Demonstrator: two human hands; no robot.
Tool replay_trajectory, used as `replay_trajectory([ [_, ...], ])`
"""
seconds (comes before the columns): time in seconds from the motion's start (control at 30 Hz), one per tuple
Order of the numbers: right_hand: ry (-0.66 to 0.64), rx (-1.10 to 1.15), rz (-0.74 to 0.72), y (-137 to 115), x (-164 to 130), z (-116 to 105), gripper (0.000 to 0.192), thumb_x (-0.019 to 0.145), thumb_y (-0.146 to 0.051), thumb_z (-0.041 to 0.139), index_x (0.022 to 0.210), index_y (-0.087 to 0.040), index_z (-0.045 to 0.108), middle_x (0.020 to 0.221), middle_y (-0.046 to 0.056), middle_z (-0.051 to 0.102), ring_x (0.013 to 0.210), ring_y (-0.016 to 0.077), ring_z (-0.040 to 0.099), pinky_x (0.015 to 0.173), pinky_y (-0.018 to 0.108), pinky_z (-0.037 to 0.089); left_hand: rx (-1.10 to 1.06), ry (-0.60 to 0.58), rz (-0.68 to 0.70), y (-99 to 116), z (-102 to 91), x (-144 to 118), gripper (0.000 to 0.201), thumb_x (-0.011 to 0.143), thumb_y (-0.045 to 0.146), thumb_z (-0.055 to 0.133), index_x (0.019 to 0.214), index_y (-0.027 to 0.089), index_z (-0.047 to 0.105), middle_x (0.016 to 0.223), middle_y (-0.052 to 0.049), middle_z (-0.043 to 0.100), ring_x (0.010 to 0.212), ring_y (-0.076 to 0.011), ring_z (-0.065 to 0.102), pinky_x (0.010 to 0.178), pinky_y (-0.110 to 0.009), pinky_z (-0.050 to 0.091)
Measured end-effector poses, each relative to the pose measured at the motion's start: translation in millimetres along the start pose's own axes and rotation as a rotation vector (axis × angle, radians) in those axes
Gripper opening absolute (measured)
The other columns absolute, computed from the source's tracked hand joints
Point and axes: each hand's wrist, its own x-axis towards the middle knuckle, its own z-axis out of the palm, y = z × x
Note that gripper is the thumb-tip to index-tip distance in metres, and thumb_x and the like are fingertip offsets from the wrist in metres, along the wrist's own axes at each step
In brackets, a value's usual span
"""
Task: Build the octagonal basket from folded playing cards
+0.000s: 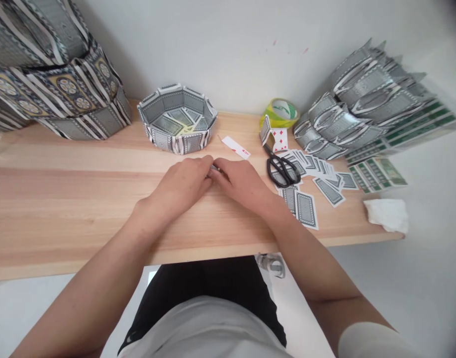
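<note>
Faintly, red diamond pips on card (pixel 280 138), no readable writing, hands (pixel 183 183) (pixel 239 182) pinching folded card (pixel 214 169)

Bare wood (pixel 63 199) wide open to the left and in front of the left hand (pixel 183 184), free down to the near edge. Straight ahead, blocked by the card bowl (pixel 177 119), with a lone folded card (pixel 235 147) lying just right of it. Hemmed in on the right of the right hand (pixel 242 184): scissors (pixel 282 169) on loose cards (pixel 306 204), tape roll (pixel 282 113) behind. Far left corner filled by stacked card baskets (pixel 52 74); far right by folded card pieces (pixel 365 99). Crumpled tissue (pixel 388 215), probably, at the right end.
</note>
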Motion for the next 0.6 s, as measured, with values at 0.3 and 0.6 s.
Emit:
replay_trajectory([
  [0.3, -0.017, 0.012, -0.006, 0.6, -1.6, 0.9, 0.028, 0.098, -0.038, 0.039, 0.093, -0.018, 0.058, 0.092, 0.008, 0.071, 0.081, 0.0201, 0.062, 0.067, 0.027, 0.034, 0.05, 0.0, -0.011, 3.9, -2.9, -2.8, 0.009, 0.087, 0.021, 0.045, 0.091, 0.017, 0.053, 0.083, -0.008, 0.065, 0.073, -0.0237, 0.062, 0.057, -0.03, 0.037],
  [0.6, -0.036, -0.001, 0.008, -2.4, -1.7, -1.8, 0.028, 0.098, -0.037, 0.039, 0.092, -0.017, 0.058, 0.091, 0.008, 0.071, 0.08, 0.0208, 0.062, 0.065, 0.027, 0.033, 0.076, -0.005, -0.015, 3.9, -2.9, -3.4, 0.009, 0.087, 0.021, 0.046, 0.092, 0.018, 0.053, 0.083, -0.008, 0.065, 0.073, -0.024, 0.063, 0.057, -0.029, 0.038],
])
